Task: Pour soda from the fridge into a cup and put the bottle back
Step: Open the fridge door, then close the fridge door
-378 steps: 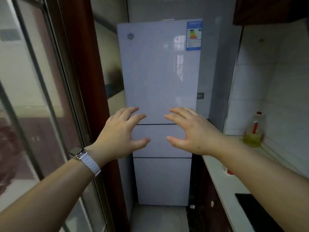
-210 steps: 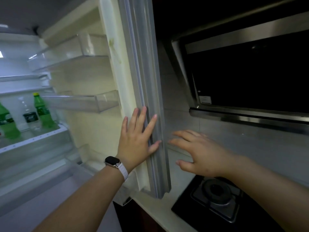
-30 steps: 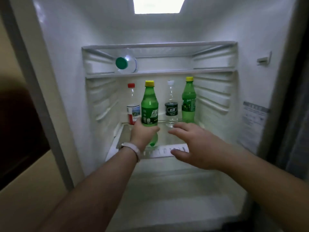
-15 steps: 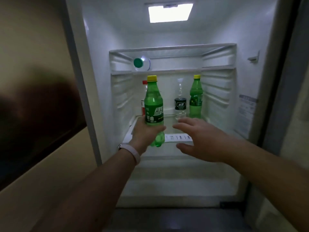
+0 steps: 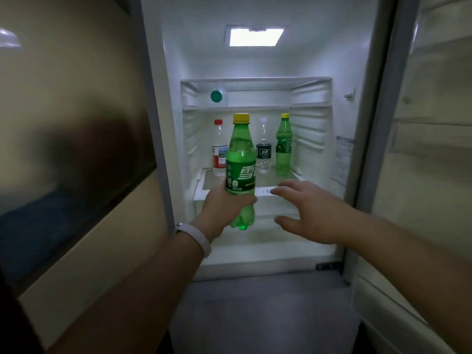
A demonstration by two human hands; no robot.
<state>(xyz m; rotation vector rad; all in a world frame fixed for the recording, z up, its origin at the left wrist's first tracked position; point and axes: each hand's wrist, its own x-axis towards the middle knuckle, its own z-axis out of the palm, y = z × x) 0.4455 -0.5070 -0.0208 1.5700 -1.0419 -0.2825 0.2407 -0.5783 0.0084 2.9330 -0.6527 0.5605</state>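
1. Soda bottle: upright, capped, in front of the open fridge, clear of its shelf.
2. Left hand: fingers wrapped round the bottle's lower body, under the label, probably to keep it vertical and steady.
3. Right hand: spread, holding nothing, just beside the bottle; likely ready to steady it or go for the door.
4. Left on the shelf: second green bottle, two clear ones.
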